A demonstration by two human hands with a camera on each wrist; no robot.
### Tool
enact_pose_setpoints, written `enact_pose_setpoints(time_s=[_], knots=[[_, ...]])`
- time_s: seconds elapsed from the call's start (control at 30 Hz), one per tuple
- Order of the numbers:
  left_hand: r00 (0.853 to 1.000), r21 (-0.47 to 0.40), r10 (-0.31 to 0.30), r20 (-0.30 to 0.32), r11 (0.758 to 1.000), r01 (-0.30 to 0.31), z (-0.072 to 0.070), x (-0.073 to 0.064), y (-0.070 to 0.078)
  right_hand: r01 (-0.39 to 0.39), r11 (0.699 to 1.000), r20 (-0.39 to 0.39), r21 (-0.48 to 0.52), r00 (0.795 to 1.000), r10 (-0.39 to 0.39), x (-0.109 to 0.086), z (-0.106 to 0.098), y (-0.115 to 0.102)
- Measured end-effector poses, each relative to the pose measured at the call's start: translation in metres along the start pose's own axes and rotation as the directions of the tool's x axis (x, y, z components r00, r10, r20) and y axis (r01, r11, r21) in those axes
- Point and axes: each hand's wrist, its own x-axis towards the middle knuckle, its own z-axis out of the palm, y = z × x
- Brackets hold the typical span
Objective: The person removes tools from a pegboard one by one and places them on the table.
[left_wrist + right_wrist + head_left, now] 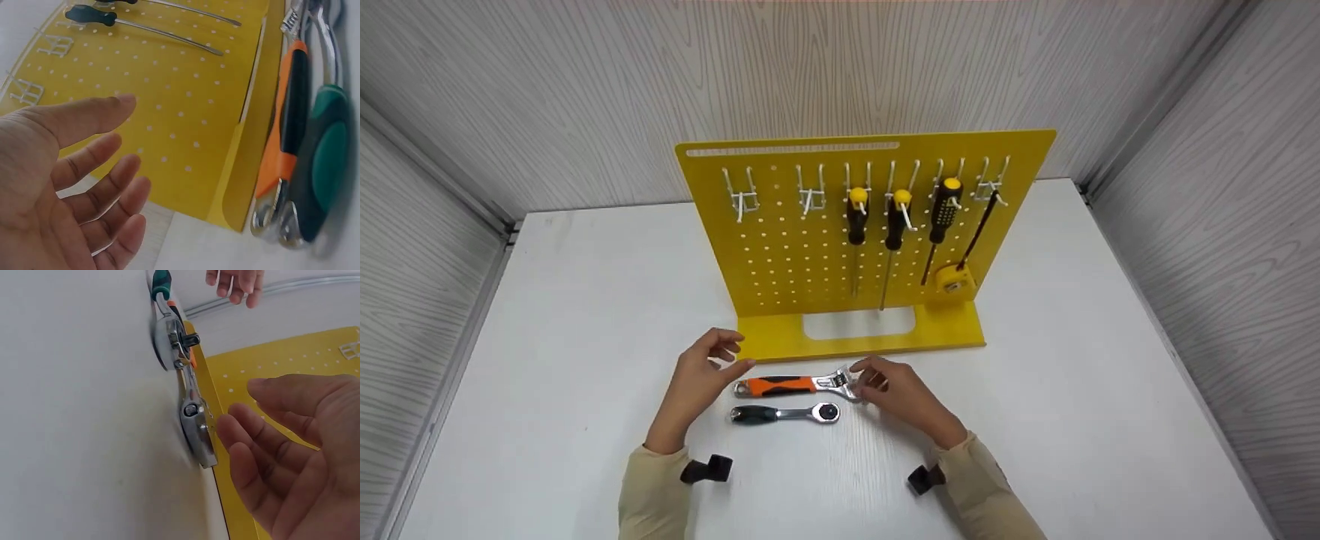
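An adjustable wrench [784, 385] with an orange and black handle lies on the white table, along the front edge of the yellow pegboard's base [769, 341]. Nearer the person, parallel to it, is a ratchet wrench [756, 415] with a dark green handle [329, 152]. My left hand [701, 379] hovers by the handle end of the adjustable wrench, fingers loosely bent and holding nothing. By the wrench head [198, 430] is my right hand [904, 394], its fingers relaxed; the right wrist view shows nothing between thumb and fingers.
Three screwdrivers [856, 221] hang on hooks of the upright pegboard [810, 277]. A yellow tape measure [956, 279] hangs at the right by a black strap [979, 229]. Two hooks [742, 201] at the left hold nothing. Light panelled walls [810, 75] enclose the table [585, 300].
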Motion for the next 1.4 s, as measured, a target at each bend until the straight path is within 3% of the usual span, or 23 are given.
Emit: enact_pose_setpoints(time_s=[0.2,0.5,0.9,1.27,1.4], knots=[[0.996,-0.137,0.048,-0.071,0.989,-0.058,0.0,0.014,0.022,0.004,0.998,-0.144,0.065,0.99,0.005,0.007,-0.008,-0.004],[0.978,-0.243,0.122,-0.17,0.956,-0.162,0.005,0.028,0.055,0.031,0.99,-0.228,0.141,0.974,0.002,0.016,-0.018,-0.013],[0.948,-0.329,0.237,-0.212,0.896,-0.297,0.017,0.046,0.1,0.049,0.97,-0.265,0.238,0.964,0.016,0.035,-0.029,-0.027],[0.938,-0.445,0.268,-0.22,0.828,-0.341,0.035,0.066,0.132,0.03,0.958,-0.313,0.284,0.948,0.063,0.054,-0.036,-0.038],[0.943,-0.463,0.263,-0.202,0.823,-0.329,0.04,0.07,0.14,0.019,0.957,-0.327,0.29,0.941,0.081,0.057,-0.035,-0.037]])
